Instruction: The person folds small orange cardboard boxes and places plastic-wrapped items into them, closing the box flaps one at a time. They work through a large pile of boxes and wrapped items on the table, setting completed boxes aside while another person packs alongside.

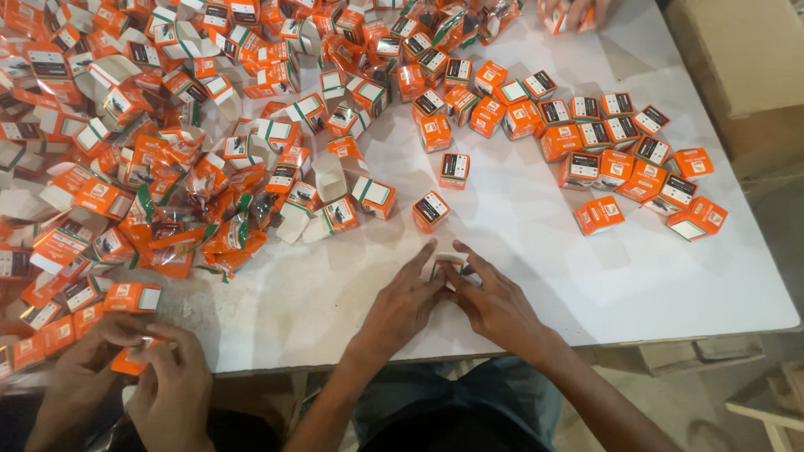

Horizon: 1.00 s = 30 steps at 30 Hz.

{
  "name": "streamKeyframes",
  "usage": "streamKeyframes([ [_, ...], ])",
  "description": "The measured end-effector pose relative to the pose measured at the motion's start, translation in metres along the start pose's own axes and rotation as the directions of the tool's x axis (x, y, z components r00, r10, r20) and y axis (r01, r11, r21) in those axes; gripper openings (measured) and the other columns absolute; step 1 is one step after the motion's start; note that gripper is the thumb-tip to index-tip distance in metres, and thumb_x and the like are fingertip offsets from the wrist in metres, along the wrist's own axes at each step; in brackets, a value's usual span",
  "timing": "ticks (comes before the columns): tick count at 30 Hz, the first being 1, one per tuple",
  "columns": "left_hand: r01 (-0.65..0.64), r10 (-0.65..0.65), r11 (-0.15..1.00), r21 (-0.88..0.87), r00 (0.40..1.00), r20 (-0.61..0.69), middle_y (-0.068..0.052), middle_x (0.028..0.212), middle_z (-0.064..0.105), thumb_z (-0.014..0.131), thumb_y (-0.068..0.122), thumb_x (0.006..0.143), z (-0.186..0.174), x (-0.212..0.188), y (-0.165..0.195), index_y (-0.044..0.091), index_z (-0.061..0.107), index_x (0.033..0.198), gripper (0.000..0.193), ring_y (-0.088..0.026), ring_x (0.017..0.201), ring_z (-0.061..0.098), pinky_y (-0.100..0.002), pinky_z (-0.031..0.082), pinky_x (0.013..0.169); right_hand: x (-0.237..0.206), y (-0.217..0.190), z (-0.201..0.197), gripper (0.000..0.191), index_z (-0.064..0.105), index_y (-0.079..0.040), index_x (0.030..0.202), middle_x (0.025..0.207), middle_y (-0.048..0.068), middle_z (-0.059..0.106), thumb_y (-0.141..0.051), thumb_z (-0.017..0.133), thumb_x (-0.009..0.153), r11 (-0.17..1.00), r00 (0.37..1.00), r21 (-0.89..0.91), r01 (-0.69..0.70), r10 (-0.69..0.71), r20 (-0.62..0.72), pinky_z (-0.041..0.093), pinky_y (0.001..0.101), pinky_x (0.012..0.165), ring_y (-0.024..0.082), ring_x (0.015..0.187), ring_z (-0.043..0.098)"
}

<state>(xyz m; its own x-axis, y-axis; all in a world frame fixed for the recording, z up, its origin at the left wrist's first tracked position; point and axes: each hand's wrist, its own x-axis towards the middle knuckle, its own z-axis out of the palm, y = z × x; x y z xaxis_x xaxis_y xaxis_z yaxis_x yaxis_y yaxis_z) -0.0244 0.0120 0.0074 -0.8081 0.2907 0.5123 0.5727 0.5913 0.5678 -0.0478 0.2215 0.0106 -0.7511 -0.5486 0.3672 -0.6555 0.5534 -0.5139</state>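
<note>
Many boxes: I see the white table strewn with small orange cartons, a loose heap at its left, closed ones grouped at its right.
Brown carton: a big cardboard box stands off the table's right edge; I cannot see its inside.
Open cartons: several near the heap, such as one with flaps up, show white interiors and look empty; orange sachets lie beside them.
Left hand: fingers closed on the small white-and-orange box, at the table's near edge.
Right hand: fingers pinched on the same box from the other side.
Co-worker: two other hands at lower left clamp an orange box.
Risk, heap: I judge a nudged elbow could push cartons off the near edge.
Risk, box: squeezing too hard could crush a flap; a half-tucked flap could spring open.
</note>
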Motion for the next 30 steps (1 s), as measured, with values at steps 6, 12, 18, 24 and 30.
streamKeyframes([
  [6,0.025,-0.017,0.987,-0.159,0.998,0.056,-0.010,0.129,0.070,0.083,0.007,0.081,0.009,0.016,-0.016,0.007,0.079,0.100,0.020,-0.026,0.108,0.072,-0.036,0.061,0.090,-0.002,0.012,0.005,0.027,0.073,-0.007,0.104,0.138,0.010,0.065,-0.001,0.079,0.078,0.994,0.974,-0.027,0.110,-0.113,-0.196,0.059,0.0391,0.091,0.030,0.115,0.069],
  [12,-0.029,0.035,0.976,-0.216,0.999,0.025,-0.009,0.127,0.070,0.086,0.011,0.079,0.018,0.008,-0.036,0.008,0.074,0.097,0.022,-0.027,0.113,0.072,-0.036,0.061,0.093,-0.010,0.028,0.010,0.031,0.075,-0.006,0.107,0.129,0.008,0.071,0.005,0.078,0.078,0.993,0.975,0.021,0.113,-0.106,-0.197,0.062,0.0355,0.090,0.028,0.113,0.072],
  [18,-0.132,0.142,0.984,-0.121,0.986,0.081,-0.004,0.120,0.071,0.085,0.011,0.081,0.018,0.011,-0.043,0.010,0.076,0.109,0.029,-0.025,0.115,0.068,-0.036,0.060,0.095,0.002,0.042,-0.001,0.027,0.056,-0.008,0.089,0.129,0.010,0.071,-0.003,0.082,0.081,0.968,0.967,0.101,0.231,-0.217,-0.136,0.062,0.0356,0.091,0.030,0.116,0.073],
  [24,-0.149,0.151,0.989,-0.025,0.985,0.086,-0.005,0.120,0.065,0.086,0.012,0.083,0.017,0.028,-0.038,0.011,0.073,0.109,0.029,-0.026,0.118,0.068,-0.036,0.060,0.089,0.016,0.051,-0.019,0.038,0.065,-0.005,0.108,0.126,0.012,0.069,-0.007,0.084,0.075,0.951,0.993,0.285,0.119,-0.119,-0.018,0.058,0.0395,0.092,0.031,0.111,0.070],
  [30,-0.181,0.188,0.974,-0.137,0.981,0.042,-0.010,0.114,0.066,0.085,0.010,0.070,0.003,0.038,-0.027,0.008,0.073,0.102,0.034,-0.028,0.112,0.066,-0.039,0.058,0.092,0.016,0.051,-0.010,0.036,0.071,-0.009,0.112,0.127,0.009,0.071,-0.004,0.081,0.078,0.967,0.984,0.190,0.168,-0.153,-0.094,0.060,0.0363,0.094,0.028,0.113,0.071],
])
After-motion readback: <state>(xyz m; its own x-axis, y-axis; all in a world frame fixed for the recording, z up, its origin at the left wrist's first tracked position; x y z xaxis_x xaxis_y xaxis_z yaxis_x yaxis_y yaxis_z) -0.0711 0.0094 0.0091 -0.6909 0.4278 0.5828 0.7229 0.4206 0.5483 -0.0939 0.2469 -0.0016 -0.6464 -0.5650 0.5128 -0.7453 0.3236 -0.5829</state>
